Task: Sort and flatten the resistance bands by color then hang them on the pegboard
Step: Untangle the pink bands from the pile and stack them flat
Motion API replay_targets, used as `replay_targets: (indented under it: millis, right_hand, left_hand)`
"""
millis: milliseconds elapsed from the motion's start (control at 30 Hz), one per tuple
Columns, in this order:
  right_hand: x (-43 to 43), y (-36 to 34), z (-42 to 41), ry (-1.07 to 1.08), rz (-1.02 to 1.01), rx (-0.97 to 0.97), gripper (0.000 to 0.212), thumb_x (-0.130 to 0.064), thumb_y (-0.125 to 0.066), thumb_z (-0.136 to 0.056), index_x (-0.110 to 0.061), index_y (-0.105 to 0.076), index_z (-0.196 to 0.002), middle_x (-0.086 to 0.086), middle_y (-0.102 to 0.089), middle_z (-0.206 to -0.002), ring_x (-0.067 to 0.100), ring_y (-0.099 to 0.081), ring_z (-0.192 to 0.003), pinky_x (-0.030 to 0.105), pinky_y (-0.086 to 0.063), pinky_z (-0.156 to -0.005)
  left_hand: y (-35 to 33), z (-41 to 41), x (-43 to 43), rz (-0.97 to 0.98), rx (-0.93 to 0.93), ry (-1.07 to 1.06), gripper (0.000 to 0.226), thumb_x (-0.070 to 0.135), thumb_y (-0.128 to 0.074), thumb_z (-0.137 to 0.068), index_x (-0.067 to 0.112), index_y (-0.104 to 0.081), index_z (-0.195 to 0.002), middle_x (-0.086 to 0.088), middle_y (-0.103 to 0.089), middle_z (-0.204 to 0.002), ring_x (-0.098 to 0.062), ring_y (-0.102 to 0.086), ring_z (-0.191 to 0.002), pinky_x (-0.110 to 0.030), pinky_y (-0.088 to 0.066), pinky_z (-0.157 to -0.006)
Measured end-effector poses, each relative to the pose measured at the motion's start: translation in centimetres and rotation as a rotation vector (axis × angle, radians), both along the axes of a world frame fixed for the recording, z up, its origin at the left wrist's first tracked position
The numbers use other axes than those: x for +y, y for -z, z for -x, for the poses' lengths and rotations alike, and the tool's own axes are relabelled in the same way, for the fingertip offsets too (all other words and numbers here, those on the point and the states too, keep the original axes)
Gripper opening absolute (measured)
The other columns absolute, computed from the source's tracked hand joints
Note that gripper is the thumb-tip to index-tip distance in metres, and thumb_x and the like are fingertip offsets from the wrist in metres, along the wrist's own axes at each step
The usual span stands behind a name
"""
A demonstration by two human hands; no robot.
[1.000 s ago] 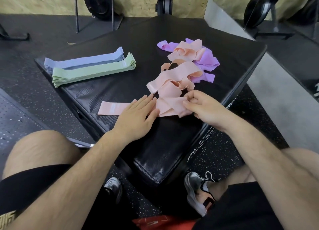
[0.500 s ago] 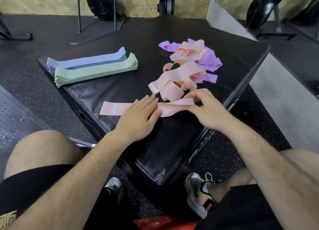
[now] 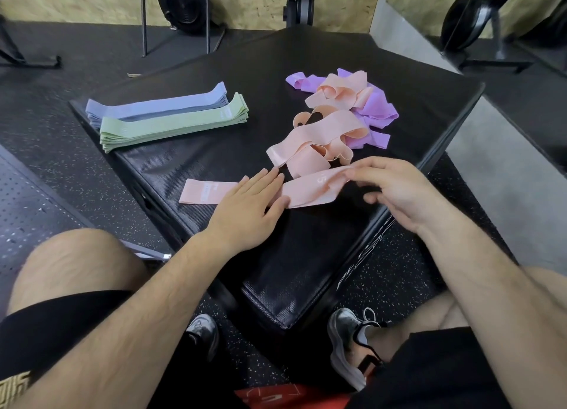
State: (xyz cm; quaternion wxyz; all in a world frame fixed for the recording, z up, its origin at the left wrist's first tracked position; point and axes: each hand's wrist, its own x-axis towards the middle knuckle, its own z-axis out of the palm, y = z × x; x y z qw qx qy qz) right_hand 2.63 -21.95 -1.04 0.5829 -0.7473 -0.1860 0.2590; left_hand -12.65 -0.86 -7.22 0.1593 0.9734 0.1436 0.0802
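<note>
One peach band (image 3: 310, 191) lies lengthwise, left to right.

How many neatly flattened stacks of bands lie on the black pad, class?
2. The blue stack lies at the pad's far left; the green stack lies just nearer, against it. The loose pink-and-purple heap hides no visible stack.
</note>
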Motion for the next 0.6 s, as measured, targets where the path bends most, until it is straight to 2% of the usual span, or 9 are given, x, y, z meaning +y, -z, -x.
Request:
replay_targets:
  millis: [100, 167, 267, 333, 467, 600]
  right_hand:
    - [0.20, 0.30, -0.12, -0.059, -0.071, 0.122, 0.014, -0.010, -0.062, -0.093, -0.017, -0.073, -0.097, -0.002, -0.063, -0.088, 0.009, -0.052, -0.078, 0.024, -0.038, -0.060]
    - [0.41, 0.37, -0.27, -0.062, -0.085, 0.137, 0.013, -0.010, -0.059, -0.093, -0.017, -0.070, -0.096, -0.001, -0.063, -0.085, 0.011, -0.051, -0.074, 0.024, -0.036, -0.054]
    - [0.42, 0.45, -0.60, -0.069, 0.148, -0.138, 0.003, -0.019, -0.067, -0.091, -0.019, -0.069, -0.093, -0.005, -0.066, -0.079, 0.010, -0.056, -0.071, 0.026, -0.042, -0.056]
    - [0.41, 0.83, -0.60, -0.124, 0.243, -0.261, 0.011, -0.016, -0.073, -0.088, -0.019, -0.067, -0.096, -0.002, -0.067, -0.084, 0.011, -0.059, -0.070, 0.027, -0.049, -0.060]
    - [0.46, 0.97, -0.29, -0.140, 0.308, -0.325, 0.029, -0.004, -0.075, -0.082, -0.022, -0.063, -0.101, -0.005, -0.065, -0.106, 0.014, -0.063, -0.061, 0.021, -0.051, -0.056]
    - [0.38, 0.82, -0.30, -0.174, 0.352, -0.359, 0.033, -0.007, -0.076, -0.080, -0.028, -0.064, -0.103, -0.008, -0.064, -0.110, 0.016, -0.065, -0.065, 0.028, -0.052, -0.061]
  left_hand:
    - [-0.07, 0.03, -0.07, 0.001, 0.004, 0.002, 0.057, 0.049, -0.028, -0.106, 0.027, -0.025, -0.158, 0.014, -0.015, -0.166, -0.003, -0.006, -0.153, -0.029, -0.001, -0.126]
    - [-0.13, 0.06, -0.12, 0.005, 0.003, 0.000, 0.057, 0.050, -0.028, -0.106, 0.027, -0.025, -0.158, 0.014, -0.015, -0.165, -0.003, -0.006, -0.153, -0.029, -0.001, -0.126]
    - [-0.20, 0.10, -0.18, 0.012, -0.007, 0.001, 0.057, 0.050, -0.029, -0.106, 0.027, -0.025, -0.158, 0.014, -0.016, -0.165, -0.003, -0.007, -0.153, -0.028, 0.001, -0.125]
    - [-0.25, 0.14, -0.20, 0.018, -0.015, 0.004, 0.057, 0.049, -0.029, -0.106, 0.027, -0.025, -0.158, 0.013, -0.015, -0.165, -0.003, -0.007, -0.153, -0.027, 0.001, -0.125]
    - [-0.14, 0.28, -0.12, 0.017, -0.039, 0.020, 0.056, 0.049, -0.030, -0.107, 0.028, -0.024, -0.159, 0.013, -0.017, -0.165, -0.003, -0.009, -0.153, -0.027, -0.001, -0.125]
    - [0.07, 0.45, -0.35, -0.020, -0.151, 0.057, 0.053, 0.041, -0.041, -0.106, 0.026, -0.034, -0.156, 0.009, -0.032, -0.162, -0.010, -0.022, -0.152, -0.033, -0.010, -0.126]
